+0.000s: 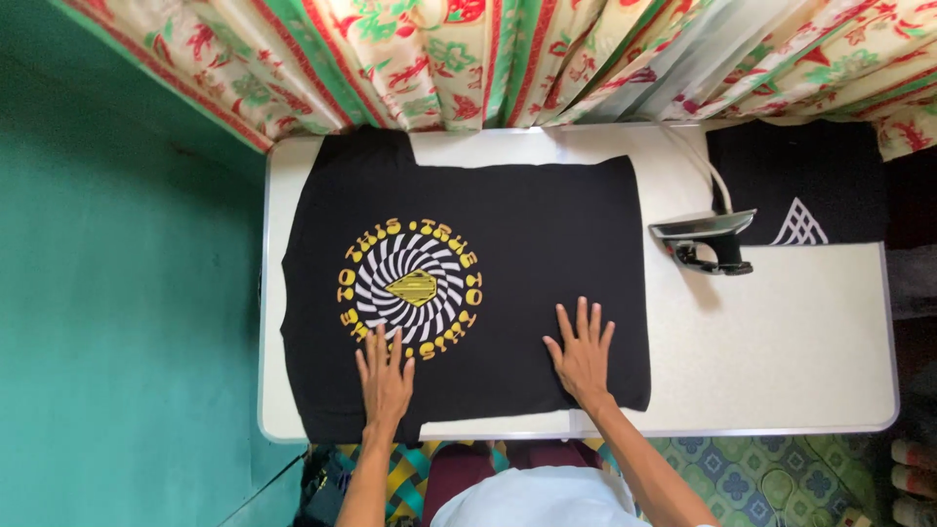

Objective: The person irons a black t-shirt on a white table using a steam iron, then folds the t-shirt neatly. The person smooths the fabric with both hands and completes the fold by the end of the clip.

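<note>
A black T-shirt point(547, 234) lies spread flat on a white table point(781, 342), its round yellow and white print point(410, 286) facing up. My left hand point(386, 379) rests flat on the shirt at the print's lower edge, fingers apart. My right hand point(583, 353) presses flat on the shirt's lower right part, fingers spread. Neither hand holds anything.
An iron point(708, 239) stands on its heel right of the shirt, its cord running back to the curtain. A folded black garment with a white triangle print point(800, 185) lies at the far right corner. A flowered curtain point(547, 59) hangs behind; a green wall point(117, 293) is left.
</note>
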